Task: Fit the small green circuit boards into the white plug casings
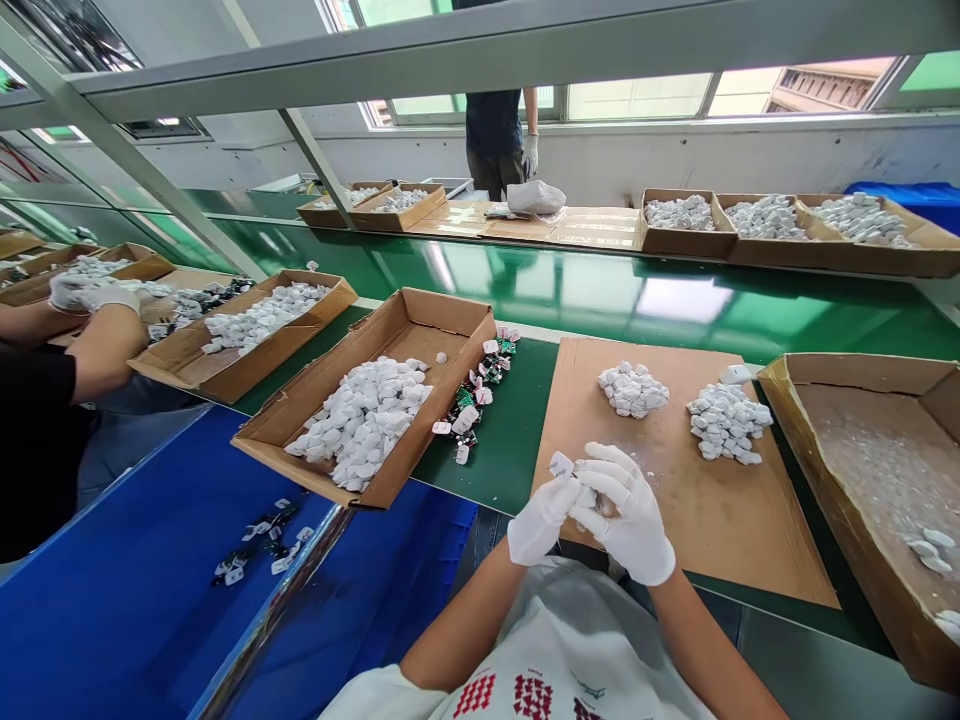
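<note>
Above the near left of the cardboard sheet [720,530], a small white piece [560,465], flat and faintly marked, is pinched by fingers of the left hand [544,518]; whether anything is gripped by the right hand's [628,512] curled fingers cannot be told.

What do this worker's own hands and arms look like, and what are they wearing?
The left hand and right hand wear plain white gloves ending at the wrists. The forearms are bare. The shirt is pale, with red patterned prints on the front.
</note>
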`<state>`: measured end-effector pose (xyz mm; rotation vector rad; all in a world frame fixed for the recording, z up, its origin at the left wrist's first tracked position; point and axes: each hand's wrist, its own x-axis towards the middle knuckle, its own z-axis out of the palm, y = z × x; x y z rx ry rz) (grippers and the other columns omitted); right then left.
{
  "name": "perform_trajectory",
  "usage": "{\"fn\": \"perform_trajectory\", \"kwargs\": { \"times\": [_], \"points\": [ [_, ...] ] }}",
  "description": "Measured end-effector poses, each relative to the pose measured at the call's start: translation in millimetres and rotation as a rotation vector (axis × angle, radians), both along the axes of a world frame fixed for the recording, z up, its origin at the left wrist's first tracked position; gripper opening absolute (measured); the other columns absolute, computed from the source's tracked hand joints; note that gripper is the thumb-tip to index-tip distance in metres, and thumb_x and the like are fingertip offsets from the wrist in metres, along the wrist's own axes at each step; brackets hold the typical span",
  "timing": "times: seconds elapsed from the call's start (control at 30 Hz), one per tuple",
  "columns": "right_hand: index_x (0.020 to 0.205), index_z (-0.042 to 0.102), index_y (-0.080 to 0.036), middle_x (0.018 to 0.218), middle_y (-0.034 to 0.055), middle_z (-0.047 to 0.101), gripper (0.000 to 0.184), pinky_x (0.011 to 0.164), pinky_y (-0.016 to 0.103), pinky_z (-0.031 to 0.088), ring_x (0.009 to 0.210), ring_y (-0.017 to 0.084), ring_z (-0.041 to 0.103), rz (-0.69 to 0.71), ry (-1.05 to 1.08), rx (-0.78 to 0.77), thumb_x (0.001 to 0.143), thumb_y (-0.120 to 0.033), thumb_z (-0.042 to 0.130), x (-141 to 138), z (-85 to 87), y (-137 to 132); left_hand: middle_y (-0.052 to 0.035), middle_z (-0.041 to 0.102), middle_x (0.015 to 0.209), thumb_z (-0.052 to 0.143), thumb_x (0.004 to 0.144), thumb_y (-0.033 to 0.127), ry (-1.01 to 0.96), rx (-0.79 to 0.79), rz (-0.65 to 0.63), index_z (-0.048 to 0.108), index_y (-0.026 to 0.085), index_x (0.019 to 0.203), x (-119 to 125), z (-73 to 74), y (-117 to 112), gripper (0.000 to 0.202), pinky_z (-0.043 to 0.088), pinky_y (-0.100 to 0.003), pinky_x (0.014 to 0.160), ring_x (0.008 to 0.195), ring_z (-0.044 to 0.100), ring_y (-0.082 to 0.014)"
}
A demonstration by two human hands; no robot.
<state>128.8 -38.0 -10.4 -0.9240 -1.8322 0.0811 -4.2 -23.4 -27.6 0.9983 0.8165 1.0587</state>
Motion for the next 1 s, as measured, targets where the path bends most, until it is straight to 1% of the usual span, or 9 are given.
{"fn": "perform_trajectory", "kwargs": {
  "times": [0.13,0.2,0.3,0.4,0.5,0.6,0.77,0.9,1.0],
  "points": [
    [0.113,0.054,-0.028,0.11,0.0067,0.066,0.041,0.084,0.04,0.056,0.106,0.023,0.062,0.1,-0.008,-0.099,0.076,-0.017,0.067,3,-1.0,-2,-0.0088,0.061,0.073,0.061,0.071,0.065,-0.038,-0.019,-0.242,0.063,0.013,0.077,-2,4.7,-3,0.052,0.05,-0.036,0.064,0.071,0.06,-0.0212],
    [0.113,0.055,-0.028,0.113,0.0068,0.065,0.041,0.081,0.036,0.057,0.101,0.02,0.064,0.11,-0.022,-0.113,0.076,-0.017,0.067,4,0.6,-3,-0.0078,0.06,0.07,0.059,0.072,0.065,-0.007,0.0,-0.27,0.061,0.014,0.069,-3,7.7,-3,0.051,0.049,-0.036,0.066,0.069,0.059,-0.0202],
    [0.11,0.059,-0.029,0.105,0.0042,0.069,0.037,0.077,0.032,0.057,0.093,0.018,0.067,0.099,-0.015,-0.075,0.076,-0.018,0.068,8,6.3,-3,-0.0051,0.059,0.067,0.056,0.069,0.07,0.112,0.056,-0.145,0.056,0.017,0.064,-7,12.3,-3,0.054,0.049,-0.035,0.068,0.067,0.056,-0.019],
    [0.107,0.06,-0.03,0.1,0.0022,0.071,0.033,0.076,0.032,0.058,0.091,0.018,0.068,0.115,-0.033,-0.06,0.077,-0.019,0.067,13,12.5,-1,-0.0034,0.059,0.066,0.056,0.066,0.073,0.203,0.122,-0.159,0.056,0.017,0.065,-13,16.5,-1,0.055,0.048,-0.034,0.068,0.068,0.054,-0.018],
    [0.107,0.059,-0.031,0.1,0.0014,0.071,0.033,0.081,0.036,0.057,0.092,0.019,0.067,0.158,-0.098,-0.053,0.077,-0.018,0.067,14,15.3,0,-0.0005,0.057,0.063,0.068,0.062,0.062,0.209,0.102,-0.171,0.055,0.018,0.064,-13,19.9,-1,0.046,0.048,-0.032,0.067,0.064,0.053,-0.0156],
    [0.116,0.056,-0.03,0.108,0.0041,0.068,0.041,0.087,0.04,0.056,0.101,0.021,0.065,0.108,-0.09,-0.064,0.078,-0.018,0.066,9,14.2,-4,-0.0001,0.059,0.06,0.072,0.063,0.048,0.176,0.093,-0.045,0.057,0.019,0.061,-6,22.9,-2,0.033,0.049,-0.031,0.061,0.058,0.053,-0.0148],
    [0.124,0.051,-0.029,0.129,0.0081,0.053,0.049,0.088,0.04,0.057,0.108,0.023,0.062,-0.208,0.095,-0.032,0.079,-0.015,0.065,-4,7.5,-15,-0.0084,0.073,0.085,0.069,0.07,0.042,0.08,0.123,0.06,0.071,0.018,0.091,1,28.3,-6,0.032,0.056,-0.035,0.072,0.076,0.066,-0.0214],
    [0.119,0.056,-0.03,0.12,0.0062,0.057,0.047,0.086,0.039,0.058,0.103,0.022,0.064,-0.248,0.044,0.046,0.078,-0.009,0.064,-7,2.1,-19,-0.0139,0.071,0.106,0.07,0.071,0.039,0.095,0.191,0.094,0.071,0.013,0.102,2,28.9,-11,0.04,0.055,-0.038,0.087,0.097,0.067,-0.028],
    [0.121,0.057,-0.03,0.108,0.005,0.062,0.05,0.087,0.039,0.058,0.102,0.022,0.064,-0.226,-0.002,0.099,0.077,-0.007,0.064,-5,1.1,-19,-0.015,0.07,0.11,0.071,0.071,0.038,0.123,0.214,0.144,0.071,0.012,0.104,3,26.2,-13,0.042,0.053,-0.04,0.09,0.1,0.065,-0.0293]
  ]
}}
